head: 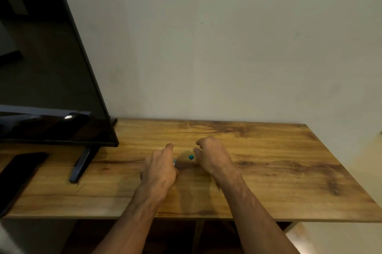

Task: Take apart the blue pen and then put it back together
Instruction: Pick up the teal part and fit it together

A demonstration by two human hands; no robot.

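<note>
Two bare forearms reach forward from the bottom of the view over a wooden table set against a plain pale wall. The left hand and the right hand meet near the middle of the table, close together but not touching, both seen from the back with fingers curled inward. Between them is the blue pen, visible only as a small teal piece beside the right hand's fingertips and a pale glint at the left hand's fingers. The picture is blurred there, so the pen seems to be pinched at each end, but the exact grip cannot be told. Both hands look closed down around small parts rather than spread open. To the left stands a dark television screen on a slim black foot, and a black phone lies flat near the table's left edge.
</note>
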